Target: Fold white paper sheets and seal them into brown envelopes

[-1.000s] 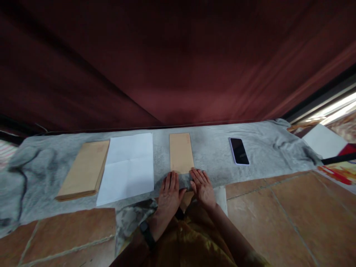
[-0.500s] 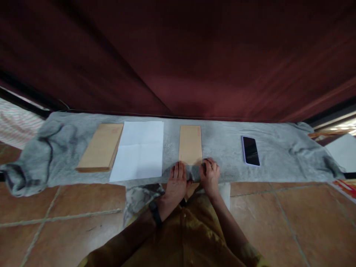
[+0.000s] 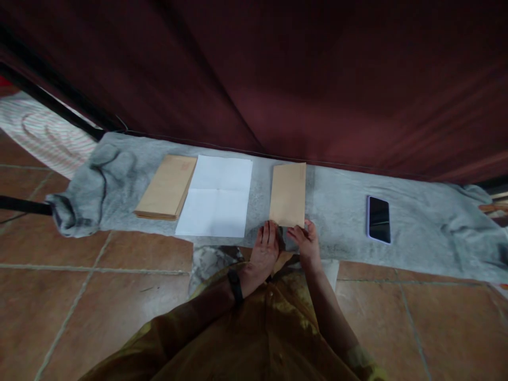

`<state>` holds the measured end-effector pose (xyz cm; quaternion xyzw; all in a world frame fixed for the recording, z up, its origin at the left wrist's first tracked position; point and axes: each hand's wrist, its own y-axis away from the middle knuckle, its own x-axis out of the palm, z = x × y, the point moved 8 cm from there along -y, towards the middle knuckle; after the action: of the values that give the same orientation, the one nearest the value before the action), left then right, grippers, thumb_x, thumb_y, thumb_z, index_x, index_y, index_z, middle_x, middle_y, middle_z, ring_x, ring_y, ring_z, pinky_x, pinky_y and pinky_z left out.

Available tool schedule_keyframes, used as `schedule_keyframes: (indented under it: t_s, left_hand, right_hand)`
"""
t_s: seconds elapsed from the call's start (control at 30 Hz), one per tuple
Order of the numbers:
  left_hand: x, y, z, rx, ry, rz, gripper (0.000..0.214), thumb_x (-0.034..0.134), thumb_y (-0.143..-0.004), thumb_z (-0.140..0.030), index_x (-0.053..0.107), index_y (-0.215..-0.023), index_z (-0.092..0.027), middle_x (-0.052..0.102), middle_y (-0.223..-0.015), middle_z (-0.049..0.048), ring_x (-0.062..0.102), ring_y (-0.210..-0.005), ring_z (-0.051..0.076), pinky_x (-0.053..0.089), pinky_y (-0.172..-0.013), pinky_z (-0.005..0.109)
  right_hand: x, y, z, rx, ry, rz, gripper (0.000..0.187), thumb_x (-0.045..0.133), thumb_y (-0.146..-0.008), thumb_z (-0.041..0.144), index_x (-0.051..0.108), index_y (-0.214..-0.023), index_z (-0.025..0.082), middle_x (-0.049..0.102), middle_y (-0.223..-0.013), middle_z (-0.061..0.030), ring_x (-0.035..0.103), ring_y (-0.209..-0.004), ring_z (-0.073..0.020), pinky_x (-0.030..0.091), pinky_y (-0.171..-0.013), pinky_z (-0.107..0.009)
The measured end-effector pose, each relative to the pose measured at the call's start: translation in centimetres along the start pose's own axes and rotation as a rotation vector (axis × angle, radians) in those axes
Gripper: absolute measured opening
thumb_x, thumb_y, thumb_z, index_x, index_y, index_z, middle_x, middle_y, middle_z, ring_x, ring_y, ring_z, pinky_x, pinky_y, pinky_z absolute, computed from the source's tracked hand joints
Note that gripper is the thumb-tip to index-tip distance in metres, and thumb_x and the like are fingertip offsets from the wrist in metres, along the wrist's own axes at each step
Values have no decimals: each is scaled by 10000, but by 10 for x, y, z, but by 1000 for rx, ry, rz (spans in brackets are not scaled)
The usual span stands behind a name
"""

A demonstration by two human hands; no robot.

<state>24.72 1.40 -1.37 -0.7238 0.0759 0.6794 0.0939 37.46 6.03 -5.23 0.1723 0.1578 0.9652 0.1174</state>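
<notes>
A single brown envelope [image 3: 288, 193] lies lengthwise on a grey cloth [image 3: 341, 211] spread over the tiled floor. My left hand [image 3: 265, 250] rests flat on the cloth just short of the envelope's near edge, fingers stretched out, with a black band on the wrist. My right hand [image 3: 308, 242] has its fingers curled at the envelope's near right corner and pinches it. Left of the envelope lies a white sheet of paper [image 3: 216, 196] with fold creases. Beyond that sits a stack of brown envelopes [image 3: 166, 186].
A dark phone [image 3: 379, 218] lies screen up on the cloth to the right. A dark red curtain [image 3: 278, 79] hangs behind the cloth. Brown floor tiles [image 3: 99, 296] surround my knees; the cloth bunches up at its left end [image 3: 75, 206].
The view has swung left and tilted. My right hand went from lying flat to curling its fingers on the envelope's near right corner. My left hand stays flat.
</notes>
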Motion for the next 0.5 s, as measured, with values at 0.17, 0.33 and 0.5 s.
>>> schedule_keyframes:
  t_s: [0.17, 0.33, 0.5]
  left_hand:
    - [-2, -1, -2, 0, -8, 20, 596, 386, -897, -15, 421, -1492, 6, 406, -1572, 227, 382, -1475, 327, 394, -1185, 490]
    - [-3, 0, -4, -19, 32, 19, 605, 391, -908, -17, 397, -1513, -13, 388, -1583, 226, 365, -1485, 319, 374, -1199, 490]
    - [1, 1, -3, -11, 36, 13, 613, 402, -912, -31, 374, -1524, -7, 371, -1587, 238, 352, -1491, 326, 363, -1204, 492]
  right_hand:
    - [1, -1, -17, 54, -127, 7, 367, 833, -639, 407, 614, -896, 264, 730, -828, 23, 728, -786, -213, 584, -888, -482]
    - [0, -8, -27, 107, -104, -15, 292, 856, -635, 366, 634, -776, 240, 743, -775, -4, 733, -749, -227, 607, -847, -485]
    - [-1, -11, -29, 93, -142, -58, 290, 849, -643, 334, 638, -821, 243, 742, -765, 10, 726, -699, -210, 614, -811, -476]
